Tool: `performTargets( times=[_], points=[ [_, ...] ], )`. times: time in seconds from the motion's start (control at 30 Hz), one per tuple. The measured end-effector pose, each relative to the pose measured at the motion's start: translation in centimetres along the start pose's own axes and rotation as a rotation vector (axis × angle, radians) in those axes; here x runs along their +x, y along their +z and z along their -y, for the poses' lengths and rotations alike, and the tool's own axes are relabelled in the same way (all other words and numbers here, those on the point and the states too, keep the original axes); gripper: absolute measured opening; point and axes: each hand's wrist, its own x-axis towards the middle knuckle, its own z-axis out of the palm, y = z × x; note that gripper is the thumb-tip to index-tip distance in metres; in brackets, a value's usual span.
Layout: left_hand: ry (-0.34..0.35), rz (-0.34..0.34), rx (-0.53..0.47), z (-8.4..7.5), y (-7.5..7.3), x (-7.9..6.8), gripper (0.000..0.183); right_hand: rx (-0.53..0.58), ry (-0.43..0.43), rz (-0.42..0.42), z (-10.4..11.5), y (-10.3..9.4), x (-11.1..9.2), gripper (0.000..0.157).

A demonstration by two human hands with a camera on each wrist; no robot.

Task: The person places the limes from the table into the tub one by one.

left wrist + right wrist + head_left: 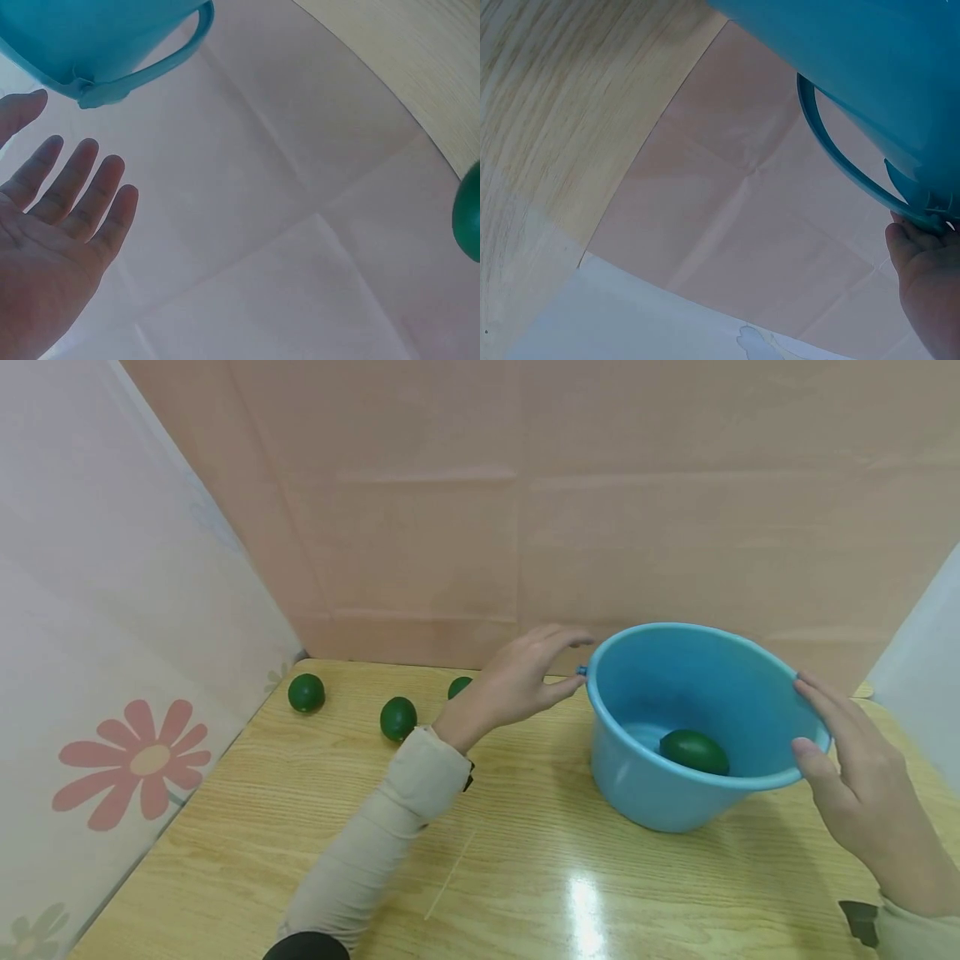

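A light blue plastic bucket [645, 785] stands on the table, leaning somewhat, with its mouth facing me. Inside lies a smooth dark green oval fruit [693, 752]. My right hand [862, 777] holds the bucket's right rim, fingers and thumb at its edge. In the right wrist view its fingers are by the joint of the handle [847, 161]. Beside the left rim my left hand [517, 681] has its fingers spread; in the left wrist view the palm holds nothing and the thumb is close to the rim, slightly apart.
Two similar green fruits, one at the far left [306, 693] and one nearer the middle [398, 719], lie on the wooden table [247, 827]. A third fruit [458, 686] is partly hidden behind my left hand. A pinkish cloth [420, 543] hangs behind; a flower-patterned sheet [142, 635] stands left.
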Motion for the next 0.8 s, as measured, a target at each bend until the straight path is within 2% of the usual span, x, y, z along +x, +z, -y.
performTargets(
  times=[0.3,0.8],
  points=[
    [-0.03,-0.005,0.028,0.9,-0.1,-0.7,0.046,0.004,0.008,-0.002,0.1,0.0,0.0,0.049],
    [-0.077,-0.011,0.014,2.6,0.0,-1.6,0.048,0.01,0.005,0.002,0.2,0.0,-0.1,0.048]
  ],
)
